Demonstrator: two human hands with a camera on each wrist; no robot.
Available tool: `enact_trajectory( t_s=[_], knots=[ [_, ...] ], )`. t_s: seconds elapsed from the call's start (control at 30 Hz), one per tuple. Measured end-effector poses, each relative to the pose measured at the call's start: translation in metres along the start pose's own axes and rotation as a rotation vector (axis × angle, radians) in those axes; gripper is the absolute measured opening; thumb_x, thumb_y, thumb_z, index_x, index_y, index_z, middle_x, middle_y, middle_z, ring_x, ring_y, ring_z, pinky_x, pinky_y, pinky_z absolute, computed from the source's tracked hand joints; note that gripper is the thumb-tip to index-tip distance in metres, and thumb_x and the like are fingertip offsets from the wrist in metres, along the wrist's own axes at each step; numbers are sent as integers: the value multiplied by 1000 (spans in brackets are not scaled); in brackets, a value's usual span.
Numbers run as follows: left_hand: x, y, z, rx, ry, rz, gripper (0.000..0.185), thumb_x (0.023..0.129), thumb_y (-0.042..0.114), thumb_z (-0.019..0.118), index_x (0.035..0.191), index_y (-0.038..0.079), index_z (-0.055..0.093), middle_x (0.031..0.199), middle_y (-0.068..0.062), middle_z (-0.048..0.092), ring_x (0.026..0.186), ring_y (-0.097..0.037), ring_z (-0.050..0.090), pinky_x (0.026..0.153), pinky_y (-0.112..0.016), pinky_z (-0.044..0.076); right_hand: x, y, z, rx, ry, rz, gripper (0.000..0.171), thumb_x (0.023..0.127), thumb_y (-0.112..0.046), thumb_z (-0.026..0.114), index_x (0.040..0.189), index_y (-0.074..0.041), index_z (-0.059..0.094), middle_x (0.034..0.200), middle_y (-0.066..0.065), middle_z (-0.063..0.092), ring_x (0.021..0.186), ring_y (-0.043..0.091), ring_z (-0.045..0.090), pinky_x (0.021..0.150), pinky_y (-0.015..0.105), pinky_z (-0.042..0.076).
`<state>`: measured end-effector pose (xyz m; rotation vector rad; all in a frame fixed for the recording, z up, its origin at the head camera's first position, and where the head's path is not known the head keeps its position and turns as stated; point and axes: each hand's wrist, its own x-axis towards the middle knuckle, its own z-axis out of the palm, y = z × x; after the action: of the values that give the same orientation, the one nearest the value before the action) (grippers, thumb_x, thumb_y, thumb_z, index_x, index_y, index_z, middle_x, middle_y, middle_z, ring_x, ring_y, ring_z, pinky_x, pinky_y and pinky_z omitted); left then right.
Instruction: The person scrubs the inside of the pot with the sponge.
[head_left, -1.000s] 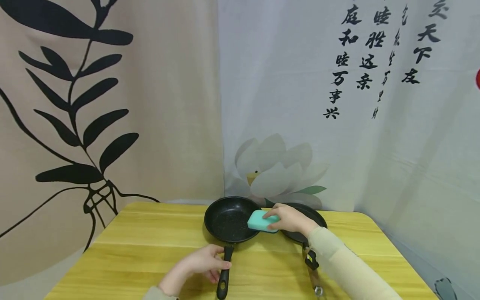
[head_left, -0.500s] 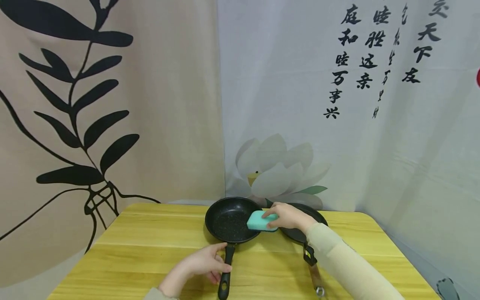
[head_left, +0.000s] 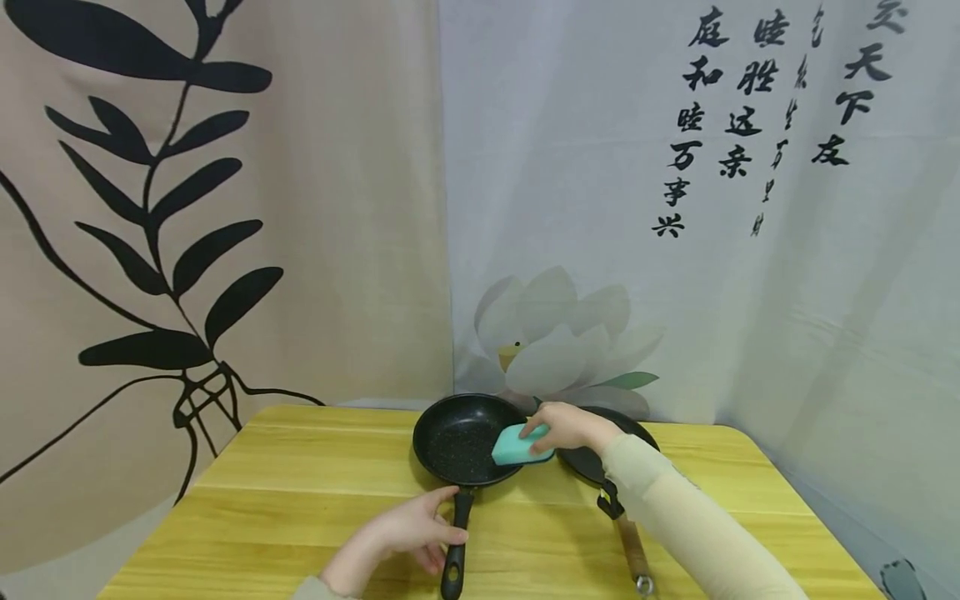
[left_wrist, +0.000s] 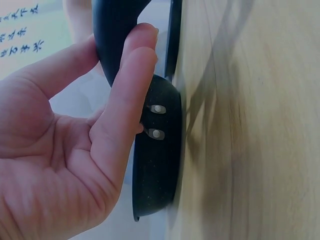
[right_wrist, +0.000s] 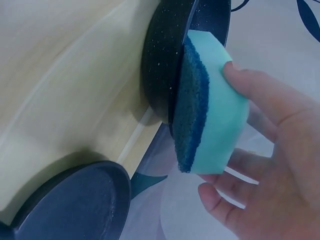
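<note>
A black speckled frying pan (head_left: pixel 457 446) stands on the wooden table, its handle (head_left: pixel 456 550) toward the person. My left hand (head_left: pixel 412 529) grips that handle between thumb and fingers; the left wrist view shows the fingers beside it and two rivets on the pan wall. At the pan's right rim, my right hand (head_left: pixel 573 427) pinches a turquoise sponge (head_left: pixel 517 446) with a dark blue scouring side (right_wrist: pixel 192 107). In the right wrist view the thumb lies on one face of the sponge, and its blue side faces the pan (right_wrist: pixel 165 65). Part of the sponge overhangs the rim.
A second, flat black pan (head_left: pixel 588 462) with a wooden handle (head_left: pixel 633 550) lies to the right, partly covered by the right arm. The table (head_left: pixel 300 467) ends at a curtain (head_left: pixel 360 250) with printed leaves and characters behind it.
The right hand and sponge have shifted very slightly left relative to the pan. My left hand keeps its hold on the handle. The whole head view has drifted a little.
</note>
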<state>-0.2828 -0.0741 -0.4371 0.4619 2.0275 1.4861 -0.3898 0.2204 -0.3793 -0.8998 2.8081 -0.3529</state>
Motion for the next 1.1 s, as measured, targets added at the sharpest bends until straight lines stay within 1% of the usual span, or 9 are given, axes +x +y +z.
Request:
enact_trajectory(
  t_s=[0.17, 0.33, 0.47, 0.53, 0.7, 0.97, 1.1],
  knots=[
    [1, -1, 1, -12, -1, 7, 83, 90, 13, 69, 149, -10, 16, 83, -12, 69, 56, -17, 63, 52, -33, 57, 4, -6, 0, 16, -25, 4, 31, 86, -25, 74, 116, -19, 73, 123, 0, 64, 117, 25, 55, 97, 42, 46],
    [2, -1, 3, -40, -8, 1, 82, 90, 12, 68, 149, -10, 15, 81, -13, 68, 54, -16, 62, 50, -29, 56, 8, -9, 1, 39, -31, 25, 31, 84, -25, 74, 115, -19, 73, 121, -1, 66, 116, 25, 57, 95, 42, 47],
    [1, 0, 3, -53, -11, -1, 82, 91, 12, 67, 149, -10, 15, 81, -13, 68, 53, -14, 61, 49, -27, 55, 12, -10, 4, 47, -40, 34, 31, 84, -27, 73, 115, -20, 73, 121, -2, 65, 116, 24, 57, 94, 41, 48],
    [0, 0, 3, -54, -10, -1, 82, 91, 12, 67, 149, -11, 15, 81, -13, 68, 53, -14, 61, 49, -26, 54, 15, -11, 6, 50, -44, 33, 31, 84, -27, 72, 114, -21, 73, 120, -2, 65, 115, 24, 57, 93, 41, 49],
    [-1, 1, 3, -46, -4, -4, 82, 90, 14, 68, 149, -10, 16, 82, -13, 68, 53, -14, 62, 49, -27, 55, 20, -15, 11, 52, -61, 65, 30, 85, -32, 71, 113, -24, 73, 120, -5, 65, 114, 21, 57, 92, 40, 49],
    [-1, 0, 4, -52, -1, 12, 83, 91, 13, 68, 149, -11, 15, 81, -14, 69, 54, -15, 62, 49, -28, 56, 23, -26, 11, 67, -90, 109, 28, 85, -34, 70, 110, -23, 74, 119, -4, 65, 112, 21, 58, 91, 39, 50],
    [-2, 0, 3, -56, -1, 14, 82, 91, 13, 68, 149, -11, 15, 81, -14, 69, 54, -16, 63, 49, -29, 56, 24, -30, 10, 64, -93, 113, 26, 85, -34, 71, 109, -23, 75, 120, -4, 64, 112, 20, 58, 90, 39, 50]
  ],
)
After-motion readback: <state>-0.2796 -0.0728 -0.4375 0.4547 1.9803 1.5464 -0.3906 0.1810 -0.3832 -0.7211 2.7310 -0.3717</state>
